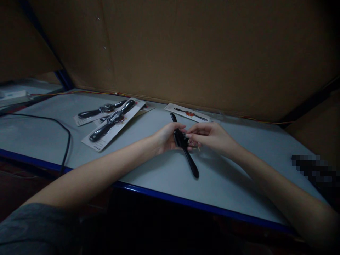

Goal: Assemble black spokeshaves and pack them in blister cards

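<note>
A black wristwatch [186, 150] with a long strap lies lengthwise over the grey table [225, 177], one strap end pointing toward me, the other toward the wall. My left hand [168, 136] is closed round the watch body from the left. My right hand [209, 136] meets it from the right, its fingertips pinched at the watch case. What the fingertips press on is too small to make out.
Several white backing cards carrying black watches [111, 122] lie at the back left. Another card [187, 113] with a thin orange-marked item lies just behind my hands. A black cable [66, 138] loops over the left edge. Brown cardboard walls stand behind; a blue rim [170, 196] edges the table front.
</note>
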Tool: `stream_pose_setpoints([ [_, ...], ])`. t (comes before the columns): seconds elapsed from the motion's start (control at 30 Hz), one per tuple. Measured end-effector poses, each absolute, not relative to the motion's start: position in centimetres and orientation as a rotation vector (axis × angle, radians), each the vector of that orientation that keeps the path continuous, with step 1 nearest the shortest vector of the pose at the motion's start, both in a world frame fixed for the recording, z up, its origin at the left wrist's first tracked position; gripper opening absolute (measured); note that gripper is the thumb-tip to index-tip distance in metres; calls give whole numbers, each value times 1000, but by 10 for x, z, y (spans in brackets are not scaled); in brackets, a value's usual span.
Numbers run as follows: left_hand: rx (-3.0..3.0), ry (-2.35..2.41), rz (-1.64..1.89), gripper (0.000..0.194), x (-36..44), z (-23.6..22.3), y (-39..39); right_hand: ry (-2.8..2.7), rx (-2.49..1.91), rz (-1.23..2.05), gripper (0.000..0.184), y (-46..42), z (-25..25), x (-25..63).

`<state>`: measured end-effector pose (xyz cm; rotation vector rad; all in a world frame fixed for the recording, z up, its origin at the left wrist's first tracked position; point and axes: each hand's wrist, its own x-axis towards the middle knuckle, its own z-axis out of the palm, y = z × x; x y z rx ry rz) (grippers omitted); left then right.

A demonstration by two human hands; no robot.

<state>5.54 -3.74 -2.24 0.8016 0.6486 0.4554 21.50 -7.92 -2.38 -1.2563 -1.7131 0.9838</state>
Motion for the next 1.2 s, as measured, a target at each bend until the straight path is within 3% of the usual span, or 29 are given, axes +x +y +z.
stream_pose_setpoints([
  [0.43, 770, 593, 422, 17, 55, -23, -37, -1786, -1226, 937, 17, -77, -27, 221],
  [0.73, 742, 611, 435, 24, 54, -22, -35, -2253, -1103, 247, 31, -77, -27, 222],
  [1.2, 729, 696, 504, 19, 54, -20, -37, -2369, -918, 134, 20, -75, -27, 226],
])
